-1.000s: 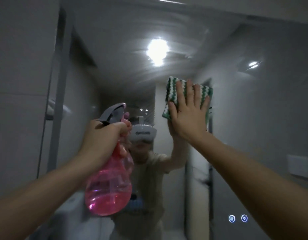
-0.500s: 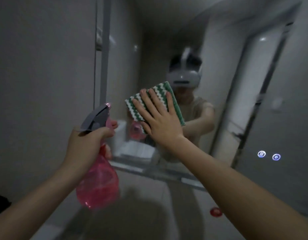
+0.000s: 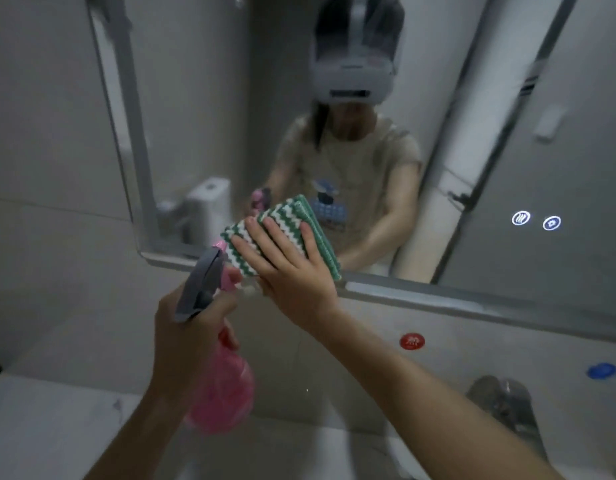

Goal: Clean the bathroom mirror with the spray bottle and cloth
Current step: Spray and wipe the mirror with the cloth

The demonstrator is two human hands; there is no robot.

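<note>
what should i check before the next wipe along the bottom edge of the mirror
1. Cloth flat under right hand: ok, straight fingers press it.
2. Cloth on the glass of the mirror: ok, at its lower edge.
3. Left hand grips the pink spray bottle: ok.
4. Nozzle clear of cloth: not ok, right beside it.
5. Liquid left in the bottle: cannot tell.
6. Streaks on glass: cannot tell, blurred.

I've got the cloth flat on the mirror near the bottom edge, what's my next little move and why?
Probably slide the cloth sideways to the right along the mirror, just above its lower edge. Your right hand presses it flat near the lower left corner, so glass lies unwiped to the right. The left hand grips the spray bottle, clear of that path.
</note>
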